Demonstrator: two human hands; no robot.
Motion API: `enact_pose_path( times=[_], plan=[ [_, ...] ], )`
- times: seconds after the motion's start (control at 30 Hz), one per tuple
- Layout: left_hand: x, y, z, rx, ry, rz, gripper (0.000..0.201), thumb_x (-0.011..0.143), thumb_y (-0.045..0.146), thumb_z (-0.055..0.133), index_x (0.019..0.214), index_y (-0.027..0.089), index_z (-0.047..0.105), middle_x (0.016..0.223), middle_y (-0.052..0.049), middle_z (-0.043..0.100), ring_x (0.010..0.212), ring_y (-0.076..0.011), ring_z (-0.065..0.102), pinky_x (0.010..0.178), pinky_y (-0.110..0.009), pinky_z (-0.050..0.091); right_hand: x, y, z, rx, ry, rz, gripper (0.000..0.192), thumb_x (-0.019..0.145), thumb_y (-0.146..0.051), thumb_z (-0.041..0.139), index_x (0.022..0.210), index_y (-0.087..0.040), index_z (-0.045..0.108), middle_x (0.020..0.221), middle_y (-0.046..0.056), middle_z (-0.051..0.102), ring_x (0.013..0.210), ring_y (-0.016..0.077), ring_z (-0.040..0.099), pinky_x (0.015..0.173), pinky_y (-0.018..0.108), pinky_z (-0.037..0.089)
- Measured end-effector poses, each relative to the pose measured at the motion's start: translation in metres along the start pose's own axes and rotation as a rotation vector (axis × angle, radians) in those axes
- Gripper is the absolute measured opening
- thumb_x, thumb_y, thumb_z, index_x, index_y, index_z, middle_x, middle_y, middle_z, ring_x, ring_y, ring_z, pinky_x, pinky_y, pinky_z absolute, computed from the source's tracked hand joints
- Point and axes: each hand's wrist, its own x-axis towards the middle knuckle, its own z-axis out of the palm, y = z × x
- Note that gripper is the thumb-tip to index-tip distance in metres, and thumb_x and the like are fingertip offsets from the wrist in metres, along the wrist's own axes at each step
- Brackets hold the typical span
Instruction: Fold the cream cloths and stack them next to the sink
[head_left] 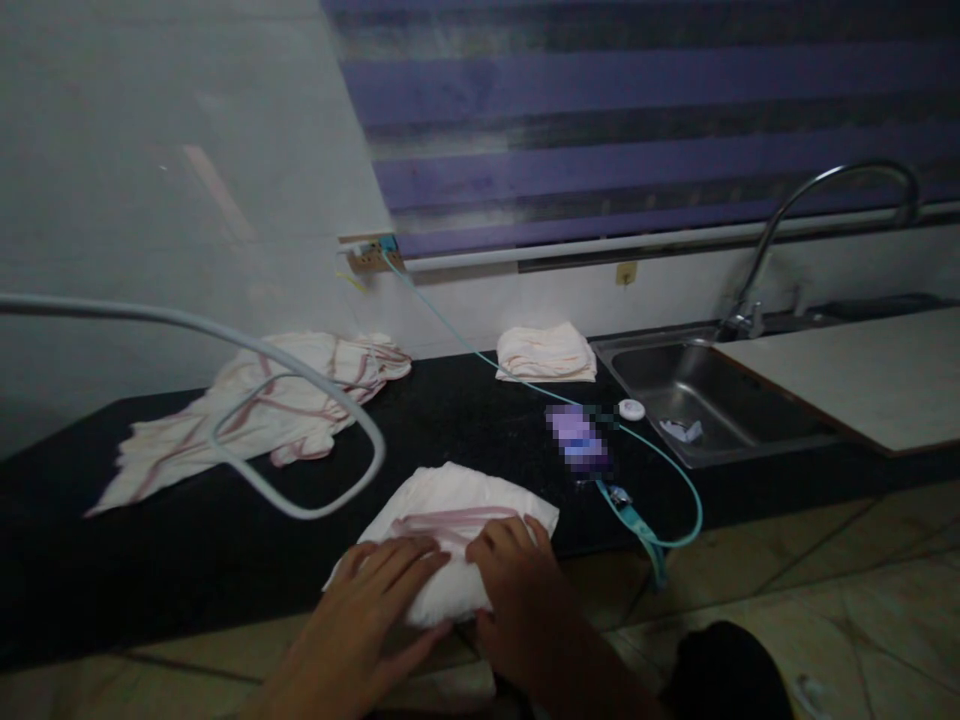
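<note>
A white cloth with a pink stripe (457, 490) lies partly folded at the front edge of the dark counter. My left hand (375, 600) is on its near left part, fingers stretched over the top and thumb below the near edge. On the near right side, my right hand (517, 590) grips the same cloth with bent fingers, its thumb also low at the edge. Both hands touch the cloth, a short gap between them. What lies under the palms is hidden.
A crumpled striped cloth (247, 410) lies left, behind a looping grey cable (330, 395). At the back sits a folded cloth stack (546, 355). A phone (577, 440) on a teal cable, a round white object (631, 410), a sink (682, 375) and a board (862, 375) are right.
</note>
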Motion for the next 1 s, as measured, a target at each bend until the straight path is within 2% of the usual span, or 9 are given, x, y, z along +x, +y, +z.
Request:
enact_pose_path(
  times=[0.13, 0.27, 0.33, 0.43, 0.53, 0.6, 0.73, 0.87, 1.0],
  plan=[
    [-0.004, -0.011, 0.012, 0.06, 0.026, 0.021, 0.079, 0.083, 0.038, 0.078, 0.154, 0.028, 0.046, 0.148, -0.008, 0.062, 0.136, -0.0292, 0.056, 0.125, -0.048, 0.024, -0.005, 0.005, -0.011, 0.0, -0.025, 0.007, 0.035, 0.084, -0.016, 0.06, 0.118, -0.019, 0.065, 0.122, 0.011, 0.068, 0.121, 0.0316, 0.057, 0.122, 0.058, 0.028],
    [0.001, -0.011, 0.018, -0.042, 0.003, 0.016, 0.063, 0.074, 0.011, 0.06, 0.136, 0.025, 0.057, 0.137, -0.008, 0.064, 0.132, -0.0281, 0.056, 0.123, -0.047, 0.03, -0.006, -0.001, -0.013, -0.068, -0.022, 0.038, 0.036, 0.086, -0.016, 0.06, 0.121, -0.02, 0.066, 0.124, 0.012, 0.068, 0.122, 0.0328, 0.059, 0.123, 0.064, 0.027],
    [0.005, -0.007, 0.018, -0.08, 0.007, 0.014, 0.06, 0.07, 0.009, 0.056, 0.128, 0.023, 0.058, 0.132, -0.01, 0.065, 0.129, -0.0293, 0.056, 0.12, -0.05, 0.035, -0.006, -0.006, -0.011, -0.121, -0.027, 0.039, 0.037, 0.086, -0.021, 0.067, 0.122, -0.018, 0.066, 0.129, 0.015, 0.066, 0.126, 0.0355, 0.058, 0.124, 0.068, 0.025],
    [0.01, 0.0, 0.017, -0.101, 0.019, 0.049, 0.063, 0.066, 0.01, 0.055, 0.128, 0.021, 0.057, 0.135, -0.012, 0.062, 0.129, -0.0314, 0.055, 0.111, -0.048, 0.044, -0.005, -0.014, 0.0, -0.148, -0.013, 0.007, 0.055, 0.082, -0.037, 0.08, 0.129, -0.014, 0.064, 0.137, 0.019, 0.063, 0.128, 0.0389, 0.057, 0.126, 0.07, 0.023],
    [0.015, 0.009, 0.014, -0.106, 0.087, 0.103, 0.067, 0.068, 0.012, 0.056, 0.134, 0.02, 0.055, 0.142, -0.015, 0.058, 0.133, -0.0326, 0.052, 0.11, -0.05, 0.045, 0.002, -0.018, 0.016, -0.208, 0.045, -0.001, 0.053, 0.089, -0.033, 0.075, 0.135, -0.01, 0.062, 0.137, 0.021, 0.065, 0.126, 0.0384, 0.06, 0.127, 0.065, 0.028],
    [0.019, 0.016, 0.01, -0.102, 0.125, 0.104, 0.072, 0.068, 0.012, 0.056, 0.139, 0.02, 0.053, 0.146, -0.016, 0.056, 0.14, -0.0337, 0.049, 0.119, -0.055, 0.038, 0.009, -0.019, 0.022, -0.262, 0.078, -0.02, 0.043, 0.096, -0.022, 0.063, 0.137, -0.009, 0.062, 0.13, 0.02, 0.069, 0.12, 0.0357, 0.064, 0.126, 0.063, 0.031],
    [0.026, 0.024, -0.004, -0.184, 0.001, -0.007, 0.072, 0.062, 0.007, 0.052, 0.132, 0.024, 0.058, 0.135, -0.009, 0.068, 0.132, -0.028, 0.061, 0.132, -0.06, 0.021, 0.015, -0.014, 0.008, -0.248, 0.046, -0.133, 0.036, 0.095, -0.019, 0.06, 0.13, -0.012, 0.068, 0.12, 0.016, 0.075, 0.121, 0.0328, 0.065, 0.129, 0.06, 0.027],
    [0.033, 0.024, -0.034, -0.461, -0.152, -0.192, 0.057, 0.073, 0.011, 0.058, 0.125, 0.031, 0.067, 0.132, -0.004, 0.072, 0.123, -0.0264, 0.068, 0.116, -0.047, 0.049, 0.007, -0.015, -0.024, -0.152, -0.027, -0.24, 0.044, 0.09, -0.019, 0.065, 0.132, -0.01, 0.067, 0.128, 0.013, 0.074, 0.127, 0.0284, 0.063, 0.129, 0.045, 0.033],
    [0.028, 0.017, -0.06, -0.648, -0.255, -0.24, 0.045, 0.077, 0.026, 0.07, 0.121, 0.034, 0.075, 0.129, -0.003, 0.073, 0.11, -0.0261, 0.072, 0.096, -0.038, 0.06, -0.002, -0.023, -0.043, -0.069, -0.072, -0.234, 0.042, 0.09, -0.024, 0.068, 0.131, -0.014, 0.067, 0.128, 0.011, 0.074, 0.115, 0.0259, 0.069, 0.107, 0.035, 0.055]
  ],
)
